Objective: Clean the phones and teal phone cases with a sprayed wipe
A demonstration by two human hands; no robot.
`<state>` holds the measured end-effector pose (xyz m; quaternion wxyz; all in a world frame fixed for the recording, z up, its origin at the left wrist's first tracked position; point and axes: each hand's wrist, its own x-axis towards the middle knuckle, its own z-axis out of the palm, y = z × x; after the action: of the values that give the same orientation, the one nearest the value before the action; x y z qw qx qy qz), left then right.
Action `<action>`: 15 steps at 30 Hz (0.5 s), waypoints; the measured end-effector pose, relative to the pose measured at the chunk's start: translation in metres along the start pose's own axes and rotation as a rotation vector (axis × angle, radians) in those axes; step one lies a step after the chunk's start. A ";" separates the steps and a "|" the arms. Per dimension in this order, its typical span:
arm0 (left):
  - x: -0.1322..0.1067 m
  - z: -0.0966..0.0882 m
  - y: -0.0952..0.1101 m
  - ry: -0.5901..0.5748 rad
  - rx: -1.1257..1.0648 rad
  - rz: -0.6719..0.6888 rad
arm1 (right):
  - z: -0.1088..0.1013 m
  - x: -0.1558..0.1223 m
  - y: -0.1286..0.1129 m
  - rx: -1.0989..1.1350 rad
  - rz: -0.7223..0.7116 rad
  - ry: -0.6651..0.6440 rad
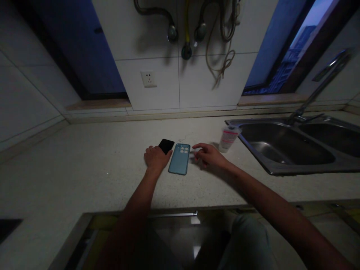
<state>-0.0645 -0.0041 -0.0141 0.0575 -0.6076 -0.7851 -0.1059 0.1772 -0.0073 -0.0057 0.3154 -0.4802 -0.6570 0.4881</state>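
On the countertop (135,187) lies a black phone (166,145), its lower part covered by my left hand (156,157). The fingers of that hand wrap over the phone's left side and the thumb sits at its right. Just to the right, a bluish phone case (179,161) with several camera holes at its top lies flat. Close to the case's right edge hovers my right hand (208,155), index finger stretched toward it, the other fingers loosely bent. Nothing shows in my right hand.
A clear plastic cup (228,139) with pink print stands right of my right hand. Beyond it is a steel double sink (267,170) with a tall faucet (317,90). A socket (148,79), hoses (157,11) and a tied cord (225,65) are on the back wall.
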 end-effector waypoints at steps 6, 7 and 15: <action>-0.002 0.002 0.002 -0.009 0.007 -0.008 | -0.013 0.007 0.011 -0.662 -0.163 0.344; -0.003 0.003 0.002 -0.012 0.007 -0.014 | -0.013 0.007 0.012 -0.742 -0.136 0.336; -0.004 0.005 0.001 -0.006 0.007 0.009 | -0.009 0.012 0.020 -0.787 -0.118 0.152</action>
<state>-0.0627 -0.0067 -0.0196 0.0576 -0.6112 -0.7829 -0.1011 0.1877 0.0079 -0.0221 0.1828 -0.5603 -0.7950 0.1436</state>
